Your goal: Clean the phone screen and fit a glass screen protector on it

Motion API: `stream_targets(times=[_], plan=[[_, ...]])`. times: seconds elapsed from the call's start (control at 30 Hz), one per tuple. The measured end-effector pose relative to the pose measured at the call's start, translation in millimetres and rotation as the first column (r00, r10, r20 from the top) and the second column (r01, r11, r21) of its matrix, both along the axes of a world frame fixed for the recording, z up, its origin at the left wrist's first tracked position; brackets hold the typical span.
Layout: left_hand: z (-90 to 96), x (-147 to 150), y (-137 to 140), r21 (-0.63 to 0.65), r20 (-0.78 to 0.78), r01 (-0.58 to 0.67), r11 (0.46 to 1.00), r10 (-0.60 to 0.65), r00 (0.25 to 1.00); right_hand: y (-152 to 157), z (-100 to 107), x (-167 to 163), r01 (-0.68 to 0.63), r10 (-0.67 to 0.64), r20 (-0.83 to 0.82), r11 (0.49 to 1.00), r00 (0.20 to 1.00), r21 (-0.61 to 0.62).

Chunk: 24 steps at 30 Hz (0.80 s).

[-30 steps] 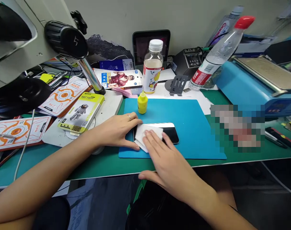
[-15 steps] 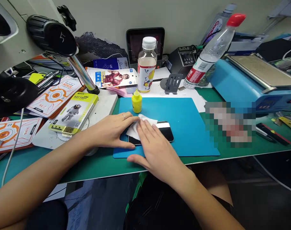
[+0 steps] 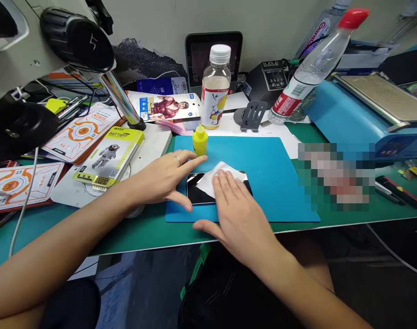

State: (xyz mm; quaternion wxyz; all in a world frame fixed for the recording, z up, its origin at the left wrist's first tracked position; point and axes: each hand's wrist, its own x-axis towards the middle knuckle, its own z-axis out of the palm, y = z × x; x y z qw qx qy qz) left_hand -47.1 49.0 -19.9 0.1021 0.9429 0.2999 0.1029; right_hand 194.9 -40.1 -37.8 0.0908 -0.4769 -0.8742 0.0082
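Mid-wipe, I'd say: my right hand (image 3: 241, 214) flat on tissue (image 3: 207, 183) over phone (image 3: 199, 195), on mat (image 3: 280, 183). Left hand (image 3: 162, 178) spread by phone's left end, gripping nothing. Tissue not lifted; can't tell what's left uncleaned.

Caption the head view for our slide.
Right hand lies flat on a white cloth over a phone, left hand beside.

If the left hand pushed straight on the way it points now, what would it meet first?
The glossy black rectangular phone, whose end lies just ahead of the left hand, likely comes first; depth is unclear, so they may be touching.
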Motion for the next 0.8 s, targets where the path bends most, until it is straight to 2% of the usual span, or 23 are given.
stream_targets(times=[0.1,0.2,0.27,0.4,0.5,0.57,0.7,0.8], plan=[[-0.6,-2,1,0.011,0.087,-0.028,1.0,0.026,0.996,2,-2,-33,-0.027,0.025,-0.071,0.999,0.997,-0.029],[0.1,-2,1,-0.022,0.067,-0.013,1.0,0.015,0.998,-3,-3,-44,-0.09,0.086,-0.115,0.996,0.99,-0.029],[1.1,-1,1,-0.034,0.042,0.0,0.999,0.001,0.999,-9,-3,-35,-0.127,0.123,-0.125,0.991,0.985,-0.028],[4.5,1,0,-0.03,0.01,0.007,1.0,-0.007,1.0,-18,-3,8,-0.152,0.151,-0.089,0.988,0.985,-0.006],[7.2,2,0,-0.033,-0.004,0.001,0.999,-0.001,1.0,-13,-5,35,-0.108,0.11,-0.051,0.993,0.993,0.036],[8.2,1,0,-0.053,-0.005,-0.011,0.999,0.01,1.0,-7,-7,38,-0.058,0.061,-0.055,0.997,0.997,0.046],[7.2,0,0,-0.078,0.015,0.001,0.997,0.0,1.0,0,-10,10,0.044,-0.039,-0.078,0.997,0.996,0.065],[4.5,0,0,-0.086,0.033,0.016,0.996,-0.013,0.999,-5,-9,-20,0.009,-0.007,-0.105,1.0,0.994,0.023]])
